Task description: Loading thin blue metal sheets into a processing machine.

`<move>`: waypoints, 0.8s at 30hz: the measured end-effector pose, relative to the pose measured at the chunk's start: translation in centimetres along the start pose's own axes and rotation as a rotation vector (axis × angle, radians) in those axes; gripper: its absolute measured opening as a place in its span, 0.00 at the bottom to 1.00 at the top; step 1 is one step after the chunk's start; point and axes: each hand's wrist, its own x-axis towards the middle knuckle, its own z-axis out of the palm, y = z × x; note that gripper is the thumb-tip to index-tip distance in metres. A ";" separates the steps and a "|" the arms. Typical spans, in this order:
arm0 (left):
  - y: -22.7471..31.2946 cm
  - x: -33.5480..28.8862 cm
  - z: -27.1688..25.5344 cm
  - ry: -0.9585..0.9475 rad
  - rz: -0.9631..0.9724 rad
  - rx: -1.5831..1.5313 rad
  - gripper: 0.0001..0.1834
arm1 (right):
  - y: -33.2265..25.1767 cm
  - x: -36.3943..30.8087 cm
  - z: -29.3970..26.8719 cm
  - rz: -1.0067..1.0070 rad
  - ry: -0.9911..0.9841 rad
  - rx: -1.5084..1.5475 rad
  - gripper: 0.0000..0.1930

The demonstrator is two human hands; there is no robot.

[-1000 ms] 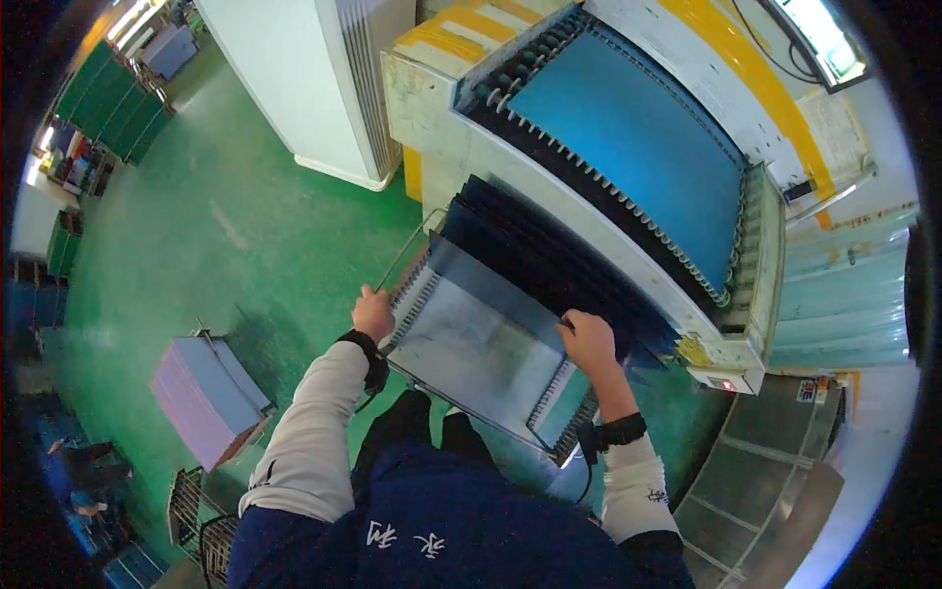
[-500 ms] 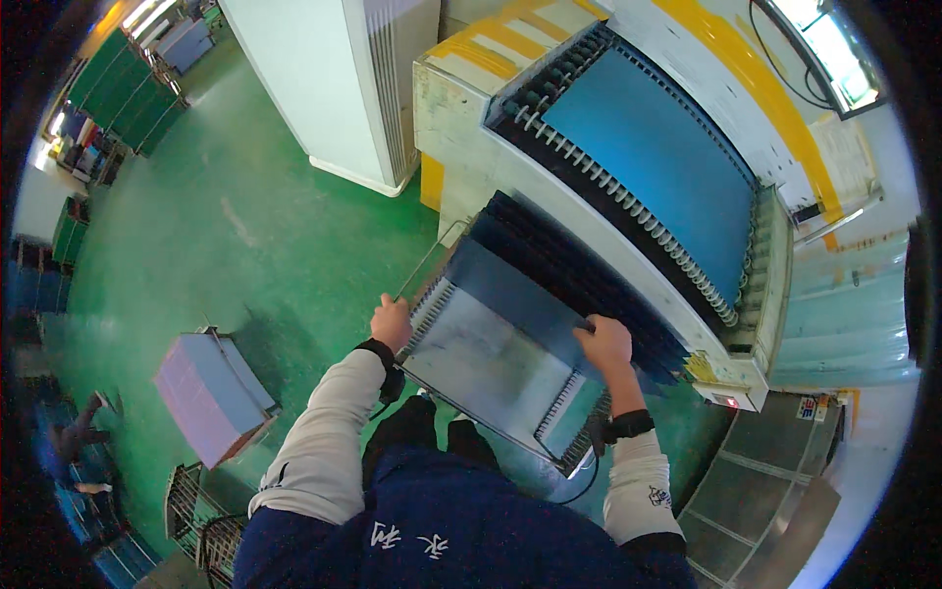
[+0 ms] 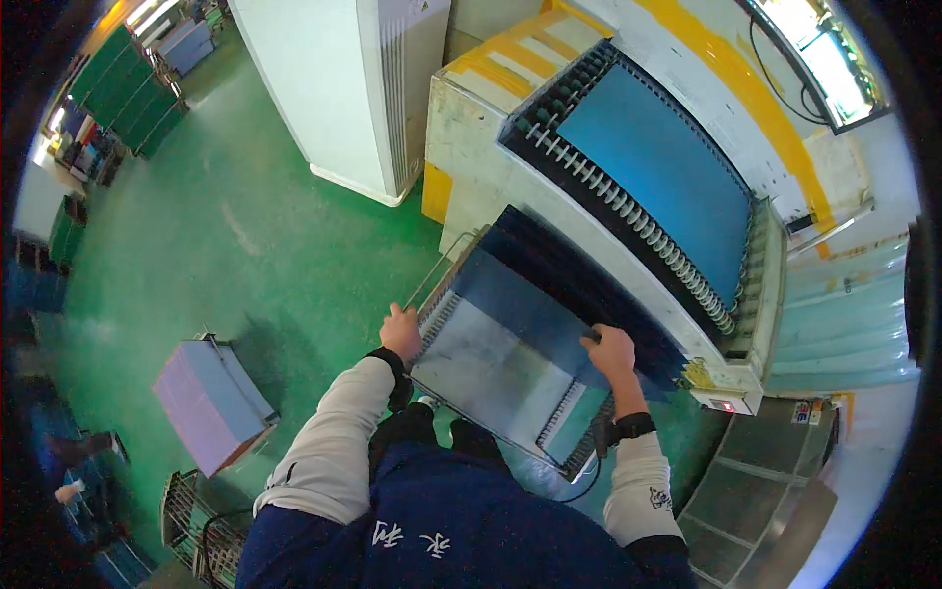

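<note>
A slotted metal rack (image 3: 579,469) stands right in front of me, tilted in the view. Several dark blue flat panels (image 3: 549,285) stand close together in its far part, against the machine. My left hand (image 3: 400,332) is closed around the thin metal rod on the rack's left side. On the opposite side my right hand (image 3: 612,353) is closed at the rack's edge, beside the nearest panel. A dark piece shows at its fingertips, and what lies under the fingers is partly hidden. A grey-white bare sheet (image 3: 491,368) shows at the rack's near part.
Beyond the rack is a roller conveyor machine (image 3: 471,128) carrying a bright blue panel (image 3: 657,157). A tall white cabinet (image 3: 314,88) stands far left of it. A box-like stack (image 3: 211,402) and a metal rack (image 3: 191,520) stand left. Another person (image 3: 83,456) is at far left.
The whole view has shifted slightly, and the machine, rack and both hands appear a little lower and farther right. Both hands keep their hold. The person at far left has moved.
</note>
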 end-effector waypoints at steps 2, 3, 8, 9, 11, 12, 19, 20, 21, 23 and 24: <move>0.1 0.0 0.0 0.002 -0.001 0.005 0.13 | 0.5 0.1 0.6 -0.014 0.023 -0.001 0.19; 0.1 -0.1 0.0 0.003 -0.002 0.008 0.13 | 0.6 0.1 0.7 -0.022 0.030 -0.003 0.19; -0.1 -0.1 0.2 -0.016 -0.006 0.036 0.14 | -0.9 -0.4 -0.8 0.022 -0.015 -0.011 0.21; -0.1 -0.2 0.3 -0.025 -0.003 0.044 0.15 | -0.8 -0.5 -0.7 0.010 0.000 -0.017 0.21; -0.3 0.1 0.5 -0.025 0.016 0.049 0.15 | -0.5 -0.6 -0.6 0.003 0.021 -0.018 0.22; -0.5 0.2 0.6 -0.023 0.025 0.054 0.15 | -0.4 -0.7 -0.6 0.010 0.026 -0.012 0.22; -3.1 2.6 -1.0 -0.247 0.251 0.051 0.18 | -0.7 -0.9 -1.2 -0.037 0.027 0.010 0.21; -1.3 2.4 -3.1 -0.224 0.296 0.068 0.17 | -0.4 -0.9 -1.0 -0.026 0.015 0.005 0.20; 0.7 1.7 -5.5 -0.199 0.336 0.086 0.17 | -0.2 -1.0 -1.1 -0.022 0.003 0.002 0.19; 3.8 -0.4 -10.4 0.045 0.550 -0.200 0.17 | -0.4 -1.2 -1.2 -0.057 0.008 -0.009 0.18; 6.2 -1.3 -13.6 0.013 0.588 -0.250 0.17 | -0.4 -1.2 -1.2 -0.088 0.016 -0.021 0.18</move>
